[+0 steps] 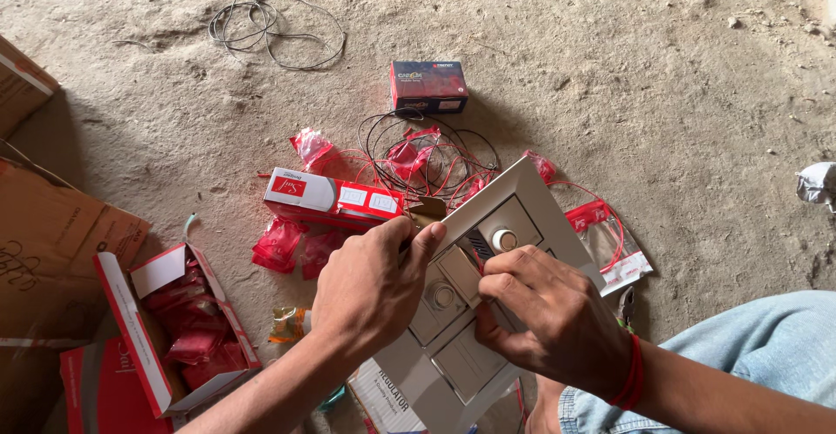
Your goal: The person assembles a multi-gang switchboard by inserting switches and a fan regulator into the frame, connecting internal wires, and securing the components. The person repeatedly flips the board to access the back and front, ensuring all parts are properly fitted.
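From my feed, the grey switch plate point(522, 203) sits low in the middle, long axis diagonal from lower left to upper right, face up. My left hand point(370, 290) has its grip closed on the plate's upper left edge; my right hand point(549, 316) pinches a small module point(459, 273) set in the plate. Around it on the dusty floor point(610, 51): a red and white carton point(331, 197), tangled red wires point(427, 160), a dark small box point(428, 86), and an open box of red packets point(178, 329) on the left.
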